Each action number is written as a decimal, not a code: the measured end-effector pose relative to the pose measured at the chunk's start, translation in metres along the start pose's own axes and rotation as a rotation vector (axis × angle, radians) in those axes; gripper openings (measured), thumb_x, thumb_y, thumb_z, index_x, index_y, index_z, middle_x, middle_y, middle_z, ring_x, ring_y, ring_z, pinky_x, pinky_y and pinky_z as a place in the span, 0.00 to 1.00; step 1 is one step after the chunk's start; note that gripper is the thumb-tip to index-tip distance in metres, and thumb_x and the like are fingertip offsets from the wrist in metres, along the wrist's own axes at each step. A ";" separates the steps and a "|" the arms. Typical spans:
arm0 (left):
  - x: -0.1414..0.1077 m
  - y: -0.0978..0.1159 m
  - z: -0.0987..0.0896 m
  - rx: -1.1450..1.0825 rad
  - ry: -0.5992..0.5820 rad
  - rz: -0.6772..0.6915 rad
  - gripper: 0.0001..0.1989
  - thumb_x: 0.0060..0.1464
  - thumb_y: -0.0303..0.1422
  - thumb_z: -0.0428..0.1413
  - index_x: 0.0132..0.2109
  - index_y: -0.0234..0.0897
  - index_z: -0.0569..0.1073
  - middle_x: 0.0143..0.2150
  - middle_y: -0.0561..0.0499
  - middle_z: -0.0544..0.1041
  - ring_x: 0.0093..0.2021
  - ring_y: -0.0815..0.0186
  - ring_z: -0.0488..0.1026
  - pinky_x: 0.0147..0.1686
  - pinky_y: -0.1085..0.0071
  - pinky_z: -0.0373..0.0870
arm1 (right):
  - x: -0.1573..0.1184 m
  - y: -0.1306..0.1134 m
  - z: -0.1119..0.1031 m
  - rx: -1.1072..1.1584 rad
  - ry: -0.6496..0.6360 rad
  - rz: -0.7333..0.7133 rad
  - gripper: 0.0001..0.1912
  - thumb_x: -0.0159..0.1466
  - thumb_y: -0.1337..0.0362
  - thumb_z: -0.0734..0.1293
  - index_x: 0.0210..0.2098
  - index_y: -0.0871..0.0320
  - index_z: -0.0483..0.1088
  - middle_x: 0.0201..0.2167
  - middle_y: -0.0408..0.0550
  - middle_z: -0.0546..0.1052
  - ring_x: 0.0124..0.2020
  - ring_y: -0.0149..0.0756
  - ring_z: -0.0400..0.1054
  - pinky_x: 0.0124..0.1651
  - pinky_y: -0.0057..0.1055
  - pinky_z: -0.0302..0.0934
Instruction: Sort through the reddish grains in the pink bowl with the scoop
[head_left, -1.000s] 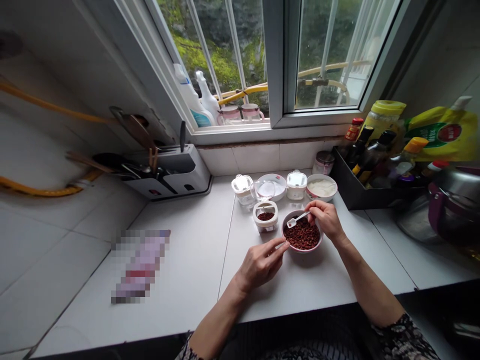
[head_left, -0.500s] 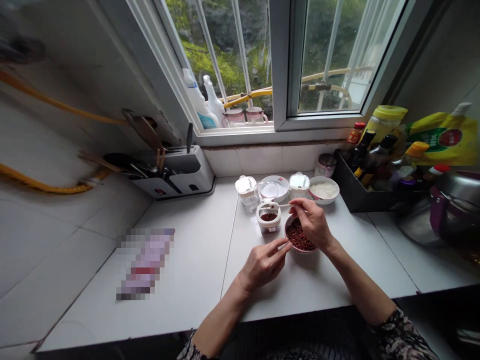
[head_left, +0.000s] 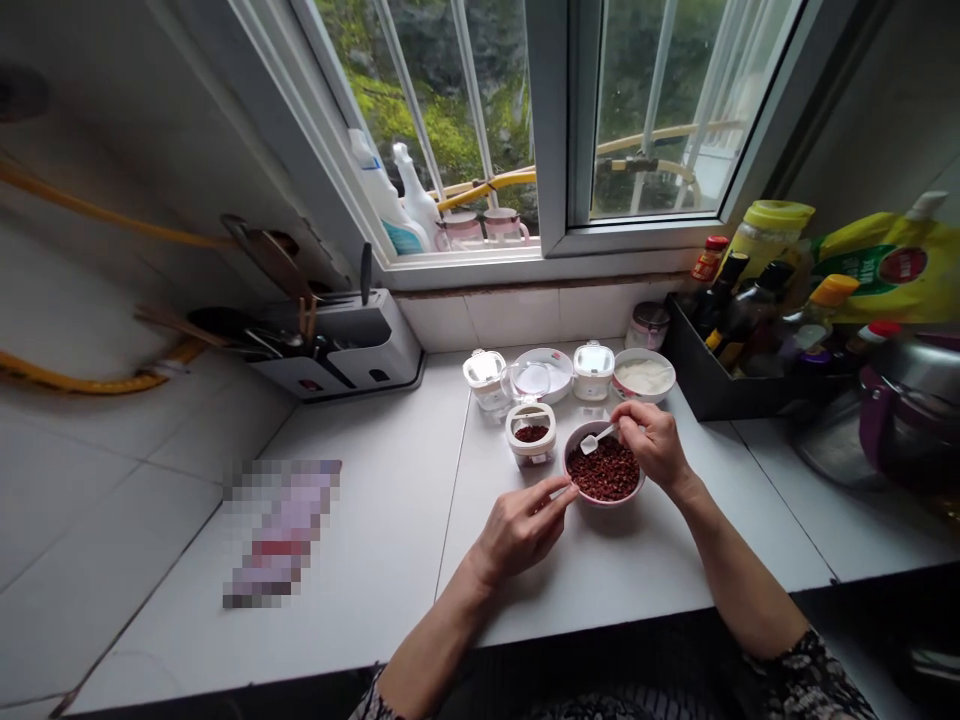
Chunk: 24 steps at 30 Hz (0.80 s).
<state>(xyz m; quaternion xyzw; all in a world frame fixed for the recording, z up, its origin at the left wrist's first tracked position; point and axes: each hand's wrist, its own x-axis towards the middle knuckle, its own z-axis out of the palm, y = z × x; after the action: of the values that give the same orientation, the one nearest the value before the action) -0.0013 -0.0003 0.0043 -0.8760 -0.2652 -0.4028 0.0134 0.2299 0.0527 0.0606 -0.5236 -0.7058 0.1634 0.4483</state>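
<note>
Spoon (head_left: 589, 445) in right grip (head_left: 652, 440) back over bowl (head_left: 616, 500) of grains (head_left: 606, 473); left grip (head_left: 519, 530) pinching rim (head_left: 566, 453).

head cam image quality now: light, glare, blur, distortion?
Head view, middle: daylight through the window, glare on rear jar lids, soft shadow below the bowl; head view, right edge: pot blurry, stretched; head view, left: pixelated patch.

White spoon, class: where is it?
In the head view, right of centre, the spoon is in the right hand, its scoop over the bowl of dark red bits.
</note>
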 end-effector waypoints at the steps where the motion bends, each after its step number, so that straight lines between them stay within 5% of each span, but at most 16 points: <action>1: 0.000 0.000 0.000 0.005 -0.003 0.000 0.19 0.63 0.23 0.50 0.59 0.36 0.70 0.49 0.40 0.78 0.43 0.64 0.80 0.38 0.72 0.79 | 0.000 0.001 0.002 -0.028 -0.025 -0.007 0.11 0.60 0.66 0.59 0.26 0.54 0.71 0.21 0.44 0.74 0.31 0.39 0.69 0.43 0.35 0.61; 7: 0.002 0.001 -0.002 0.017 -0.001 0.006 0.19 0.63 0.22 0.50 0.59 0.36 0.70 0.48 0.41 0.79 0.43 0.65 0.80 0.38 0.73 0.79 | -0.003 -0.004 0.015 -0.063 -0.155 -0.051 0.11 0.59 0.67 0.58 0.24 0.54 0.70 0.24 0.46 0.77 0.30 0.37 0.68 0.43 0.34 0.60; 24: 0.001 0.000 -0.001 0.002 0.007 0.009 0.19 0.63 0.23 0.49 0.59 0.36 0.70 0.48 0.40 0.79 0.43 0.64 0.80 0.37 0.72 0.79 | 0.000 -0.001 0.006 0.219 -0.099 0.204 0.09 0.55 0.65 0.58 0.24 0.56 0.69 0.14 0.39 0.68 0.19 0.31 0.62 0.26 0.27 0.57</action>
<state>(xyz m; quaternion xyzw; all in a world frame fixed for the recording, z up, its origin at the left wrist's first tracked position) -0.0013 -0.0001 0.0057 -0.8757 -0.2616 -0.4056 0.0168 0.2238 0.0540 0.0582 -0.5318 -0.6481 0.3098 0.4485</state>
